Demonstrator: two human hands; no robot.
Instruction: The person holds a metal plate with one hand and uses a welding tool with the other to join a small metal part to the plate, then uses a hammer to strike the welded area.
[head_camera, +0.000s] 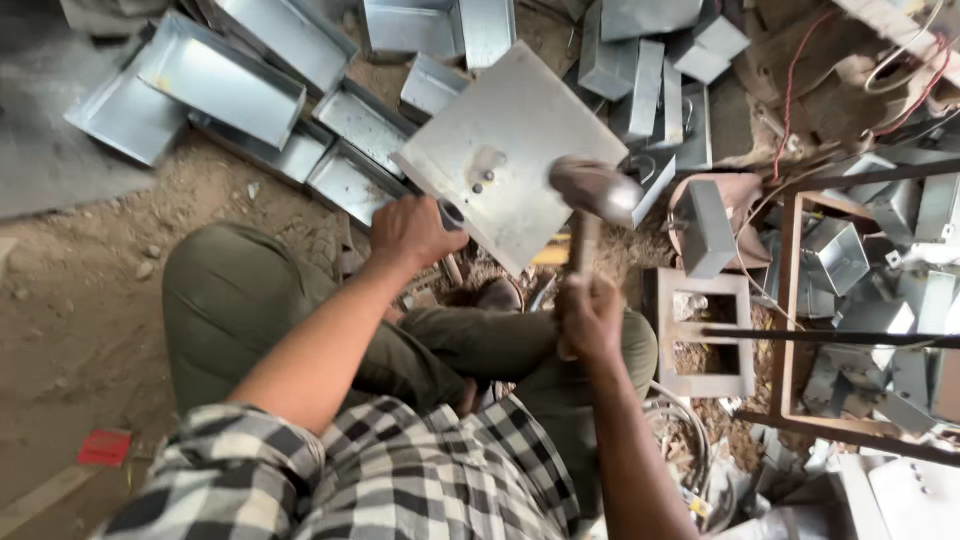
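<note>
Left hand (412, 232) is gripping the near-left edge of a square grey metal plate (515, 130), which is tilting over the person's knees. Right hand (590, 318) is clenching the wooden handle of a hammer (592, 190), its blurred head overlapping the plate's right edge. Metal trays (225, 80) are crowding the far side; bare dirt floor (80, 290) is lying open at left.

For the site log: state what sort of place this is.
Likely a small sheet-metal workshop on a dirt floor. Folded metal trays lie piled around, the left hand steadies a flat metal plate, and the right hand swings a hammer.
</note>
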